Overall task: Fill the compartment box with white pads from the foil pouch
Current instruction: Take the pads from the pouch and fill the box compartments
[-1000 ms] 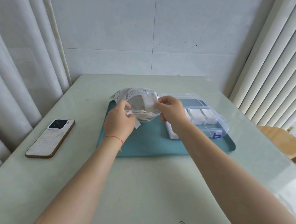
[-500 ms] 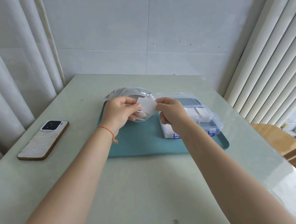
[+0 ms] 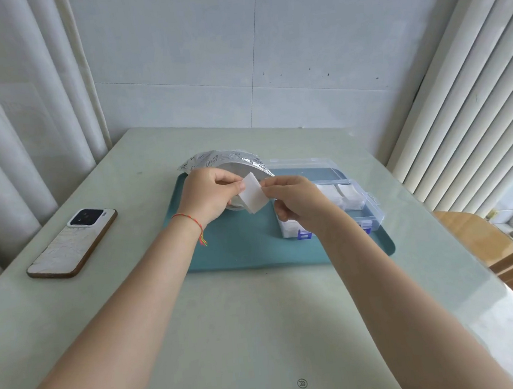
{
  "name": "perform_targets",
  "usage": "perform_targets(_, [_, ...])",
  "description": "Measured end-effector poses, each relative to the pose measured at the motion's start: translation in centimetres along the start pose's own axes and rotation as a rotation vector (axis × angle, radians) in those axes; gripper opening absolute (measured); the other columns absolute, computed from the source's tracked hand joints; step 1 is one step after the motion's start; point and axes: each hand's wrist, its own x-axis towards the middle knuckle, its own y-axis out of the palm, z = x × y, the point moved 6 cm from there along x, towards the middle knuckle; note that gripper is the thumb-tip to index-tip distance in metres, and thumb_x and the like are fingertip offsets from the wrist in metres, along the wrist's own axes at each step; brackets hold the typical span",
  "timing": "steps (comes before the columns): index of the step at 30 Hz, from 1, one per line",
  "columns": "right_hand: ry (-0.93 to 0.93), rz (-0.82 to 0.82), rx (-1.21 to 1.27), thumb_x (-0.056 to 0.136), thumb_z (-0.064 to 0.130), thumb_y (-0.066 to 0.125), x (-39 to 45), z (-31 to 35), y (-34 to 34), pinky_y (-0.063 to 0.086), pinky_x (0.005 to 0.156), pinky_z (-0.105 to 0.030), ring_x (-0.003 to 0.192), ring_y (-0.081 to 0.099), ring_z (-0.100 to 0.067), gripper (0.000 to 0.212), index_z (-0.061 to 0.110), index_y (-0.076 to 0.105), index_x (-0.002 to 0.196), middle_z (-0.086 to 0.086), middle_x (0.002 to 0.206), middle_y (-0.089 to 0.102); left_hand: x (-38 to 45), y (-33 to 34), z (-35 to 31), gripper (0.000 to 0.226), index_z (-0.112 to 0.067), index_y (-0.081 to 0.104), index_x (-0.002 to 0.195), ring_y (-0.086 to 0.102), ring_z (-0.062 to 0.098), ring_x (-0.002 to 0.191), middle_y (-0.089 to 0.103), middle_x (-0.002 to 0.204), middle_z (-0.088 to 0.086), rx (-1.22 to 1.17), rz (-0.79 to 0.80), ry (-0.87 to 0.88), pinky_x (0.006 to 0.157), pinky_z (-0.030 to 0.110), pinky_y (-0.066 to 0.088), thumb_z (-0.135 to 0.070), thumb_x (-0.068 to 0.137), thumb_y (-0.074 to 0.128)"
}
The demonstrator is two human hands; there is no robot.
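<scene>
A tray (image 3: 254, 254) is lying on the bench (image 3: 262, 335), with the foil pouch (image 3: 214, 160) sitting at its far left and the compartment box (image 3: 355, 197) at its right — pads lying in the box's compartments. A phone (image 3: 72, 243) is lying on the bench, left of the tray. A chair (image 3: 505, 252) is standing right of the bench

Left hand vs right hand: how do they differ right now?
The left hand is in front of the foil pouch and wears a red string at the wrist; the right hand is bare and covers the near end of the compartment box. Left pinches the white pad at its left edge, right at its right edge. Both are over the teal tray.
</scene>
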Motion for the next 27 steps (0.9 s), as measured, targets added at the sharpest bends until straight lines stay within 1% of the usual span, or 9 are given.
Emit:
perform_targets(4, [-0.002, 0.002, 0.007, 0.092, 0.009, 0.061, 0.0, -0.1, 0.0, 0.032, 0.046, -0.024, 0.041, 0.04, -0.015, 0.02, 0.005, 0.069, 0.109, -0.011, 0.083, 0.058, 0.2, 0.0, 0.1, 0.005, -0.021, 0.076, 0.082, 0.059, -0.004, 0.067, 0.068, 0.075, -0.014, 0.052, -0.015, 0.01, 0.068, 0.015, 0.047, -0.016, 0.082, 0.075])
perform_targets(9, [0.001, 0.011, -0.003, 0.092, 0.009, 0.062, 0.1, -0.2, -0.1, 0.029, 0.042, -0.021, 0.042, 0.037, -0.015, 0.021, 0.003, 0.068, 0.111, -0.01, 0.084, 0.058, 0.3, 0.0, -0.1, 0.008, -0.024, 0.073, 0.077, 0.056, -0.004, 0.065, 0.066, 0.073, -0.016, 0.098, -0.033, 0.016, 0.059, 0.007, 0.041, -0.018, 0.083, 0.074])
perform_targets(12, [-0.004, 0.024, -0.006, 0.092, 0.01, 0.061, 0.1, -0.1, 0.0, 0.028, 0.043, -0.021, 0.042, 0.036, -0.014, 0.02, 0.004, 0.069, 0.109, -0.009, 0.083, 0.058, 0.3, 0.1, 0.0, 0.012, -0.025, 0.071, 0.073, 0.059, 0.005, 0.066, 0.066, 0.071, -0.013, 0.069, -0.027, -0.018, 0.063, 0.021, 0.051, -0.019, 0.083, 0.073])
perform_targets(14, [-0.009, 0.032, -0.001, 0.092, 0.01, 0.061, 0.0, 0.0, 0.0, 0.028, 0.043, -0.021, 0.042, 0.036, -0.014, 0.019, 0.005, 0.069, 0.109, -0.007, 0.081, 0.059, 0.3, 0.2, 0.1, 0.013, -0.026, 0.07, 0.071, 0.064, 0.013, 0.07, 0.068, 0.072, -0.009, 0.043, -0.021, -0.037, 0.059, 0.027, 0.054, -0.019, 0.083, 0.072])
perform_targets(18, [-0.015, 0.043, -0.005, 0.092, 0.014, 0.063, -0.1, 0.2, 0.1, 0.028, 0.043, -0.021, 0.042, 0.036, -0.014, 0.019, 0.005, 0.07, 0.107, -0.003, 0.072, 0.06, 0.3, 0.4, 0.1, 0.012, -0.023, 0.066, 0.073, 0.067, 0.018, 0.074, 0.07, 0.078, -0.001, -0.004, -0.021, -0.057, 0.052, 0.025, 0.049, -0.017, 0.083, 0.071])
perform_targets(21, [-0.013, 0.032, -0.043, 0.094, 0.03, 0.062, -0.5, 0.6, 0.2, 0.027, 0.046, -0.024, 0.042, 0.035, -0.015, 0.029, 0.003, 0.07, 0.103, -0.011, 0.086, 0.067, 0.5, 0.2, 0.5, 0.011, -0.023, 0.064, 0.075, 0.063, 0.016, 0.071, 0.066, 0.074, -0.002, -0.005, -0.047, -0.065, 0.06, 0.029, 0.049, -0.02, 0.08, 0.073])
perform_targets(23, [-0.013, 0.026, -0.106, 0.091, 0.033, 0.066, -0.9, 1.0, 0.3, 0.028, 0.044, -0.022, 0.041, 0.034, -0.013, 0.031, 0.004, 0.07, 0.101, -0.002, 0.068, 0.063, 0.6, 0.1, 0.8, 0.013, -0.024, 0.062, 0.08, 0.064, 0.016, 0.071, 0.064, 0.076, 0.0, -0.027, -0.071, -0.074, 0.06, 0.029, 0.049, -0.02, 0.08, 0.075])
perform_targets(25, [-0.028, 0.013, -0.136, 0.089, 0.021, 0.07, -0.9, 1.4, 0.6, 0.028, 0.041, -0.019, 0.038, 0.032, -0.011, 0.02, 0.005, 0.07, 0.1, 0.01, 0.048, 0.051, 0.3, -0.1, 1.2, 0.016, -0.022, 0.061, 0.091, 0.064, 0.015, 0.068, 0.066, 0.081, 0.002, -0.145, -0.088, -0.12, 0.053, 0.025, 0.048, -0.016, 0.083, 0.074])
perform_targets(27, [-0.05, -0.013, -0.088, 0.088, 0.014, 0.07, -0.7, 1.6, 0.9, 0.028, 0.04, -0.019, 0.036, 0.032, -0.009, 0.015, 0.003, 0.069, 0.099, 0.011, 0.044, 0.05, -0.3, 0.5, 1.9, 0.014, -0.018, 0.065, 0.097, 0.065, 0.014, 0.068, 0.068, 0.084, 0.002, -0.331, -0.029, -0.216, 0.05, 0.021, 0.049, -0.015, 0.086, 0.072])
